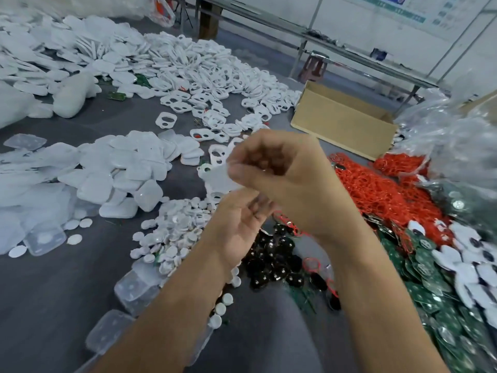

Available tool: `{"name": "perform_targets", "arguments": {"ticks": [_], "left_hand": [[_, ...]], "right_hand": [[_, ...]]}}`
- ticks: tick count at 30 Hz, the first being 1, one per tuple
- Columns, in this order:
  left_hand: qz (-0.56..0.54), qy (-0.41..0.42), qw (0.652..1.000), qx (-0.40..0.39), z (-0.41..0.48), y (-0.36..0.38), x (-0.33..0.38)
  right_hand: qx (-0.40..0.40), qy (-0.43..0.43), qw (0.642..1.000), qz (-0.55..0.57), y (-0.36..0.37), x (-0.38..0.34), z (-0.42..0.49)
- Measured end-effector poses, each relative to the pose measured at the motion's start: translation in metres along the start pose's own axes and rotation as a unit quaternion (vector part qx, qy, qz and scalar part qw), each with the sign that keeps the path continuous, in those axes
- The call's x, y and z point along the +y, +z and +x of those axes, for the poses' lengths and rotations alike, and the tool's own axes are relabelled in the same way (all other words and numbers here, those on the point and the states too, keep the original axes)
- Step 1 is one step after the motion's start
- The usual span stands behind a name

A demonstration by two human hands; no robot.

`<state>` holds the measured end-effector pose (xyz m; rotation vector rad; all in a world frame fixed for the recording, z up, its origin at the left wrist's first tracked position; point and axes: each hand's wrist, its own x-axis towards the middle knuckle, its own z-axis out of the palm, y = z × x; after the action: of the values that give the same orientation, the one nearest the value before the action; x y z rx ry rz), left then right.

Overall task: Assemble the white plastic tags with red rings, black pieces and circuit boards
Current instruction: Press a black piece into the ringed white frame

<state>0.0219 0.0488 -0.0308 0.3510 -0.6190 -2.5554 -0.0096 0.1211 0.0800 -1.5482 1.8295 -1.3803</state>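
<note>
White plastic tag [217,176] is held clear of the table's [53,292] piles for fitting; my right hand [282,179] pinches it, grasp of left hand [239,227] unclear.

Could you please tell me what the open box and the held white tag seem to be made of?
The box looks like brown cardboard, matte, judging by its folded flaps. The tag is probably moulded plastic: white, smooth, faintly glossy, though blurred.
</note>
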Motion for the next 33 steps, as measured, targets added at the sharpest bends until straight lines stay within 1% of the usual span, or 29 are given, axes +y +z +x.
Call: {"name": "perform_targets", "arguments": {"ticks": [2, 5, 8, 11, 14, 17, 19, 21, 23, 25, 28, 33], "left_hand": [[-0.015, -0.004, 1.000, -0.017, -0.002, -0.004, 0.001], [-0.001, -0.003, 0.999, -0.035, -0.003, 0.003, 0.001], [0.029, -0.001, 0.999, -0.041, -0.004, 0.005, -0.001], [0.059, -0.003, 0.997, -0.052, -0.008, 0.009, -0.001], [0.062, -0.016, 0.996, -0.064, -0.009, 0.010, -0.002], [0.056, -0.031, 0.996, -0.060, -0.009, 0.010, -0.002], [0.054, -0.037, 0.996, -0.054, -0.010, 0.011, -0.002], [0.052, -0.044, 0.996, -0.054, -0.009, 0.011, -0.002], [0.048, -0.049, 0.996, -0.055, -0.009, 0.011, -0.002], [0.050, -0.055, 0.996, -0.057, -0.009, 0.010, -0.003], [0.066, -0.070, 0.993, -0.067, -0.009, 0.009, -0.003], [0.069, -0.084, 0.991, -0.074, -0.009, 0.009, -0.005]], "right_hand": [[0.066, 0.039, 0.997, 0.006, -0.032, 0.015, -0.016], [0.105, 0.105, 0.989, -0.023, -0.056, 0.035, -0.030], [0.137, 0.092, 0.985, -0.039, -0.066, 0.045, -0.033], [0.168, 0.083, 0.982, 0.013, -0.068, 0.048, -0.032], [0.159, 0.097, 0.979, 0.084, -0.076, 0.049, -0.035], [0.120, 0.112, 0.981, 0.100, -0.085, 0.051, -0.041], [0.116, 0.101, 0.985, 0.078, -0.085, 0.053, -0.042], [0.142, 0.090, 0.985, 0.043, -0.083, 0.053, -0.040], [0.149, 0.086, 0.985, 0.010, -0.081, 0.053, -0.039], [0.117, 0.091, 0.989, -0.026, -0.080, 0.056, -0.038], [0.078, 0.099, 0.991, -0.036, -0.078, 0.057, -0.038], [0.092, 0.095, 0.989, -0.059, -0.073, 0.059, -0.035]]}}
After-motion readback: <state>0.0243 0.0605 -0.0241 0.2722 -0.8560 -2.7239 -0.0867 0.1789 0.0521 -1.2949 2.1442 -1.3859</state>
